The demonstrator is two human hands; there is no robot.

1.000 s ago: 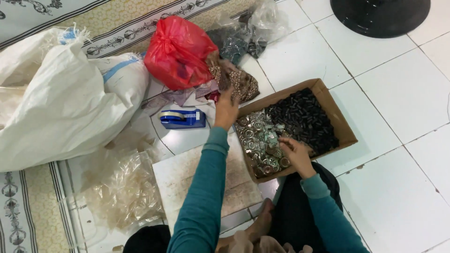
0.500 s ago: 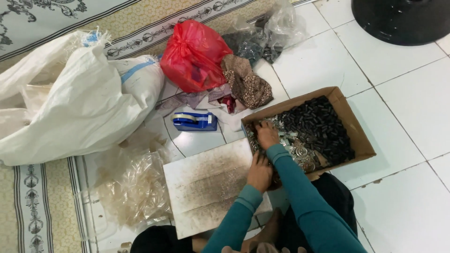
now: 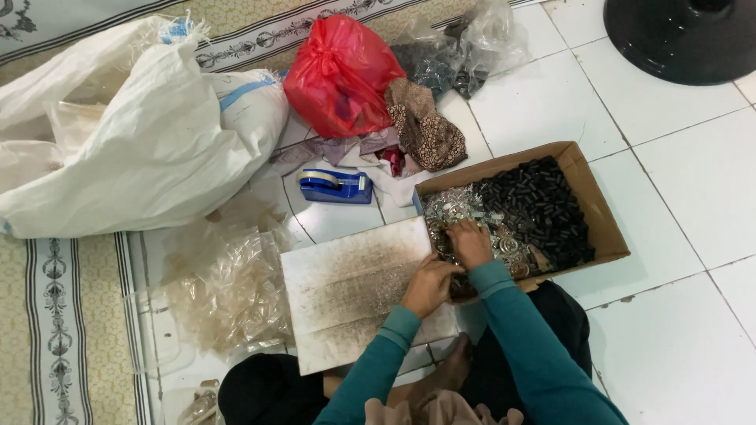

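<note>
White tiled floor (image 3: 677, 197), patterned rug (image 3: 71, 330) alongside.

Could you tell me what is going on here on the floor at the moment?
A person in teal sleeves sits on the tiled floor at a cardboard box holding small silvery metal pieces and black parts. The right hand is in the silvery pieces; the left hand rests at the box's edge, on a speckled white board. A blue tape dispenser, a red bag and a white sack lie nearby.
</note>
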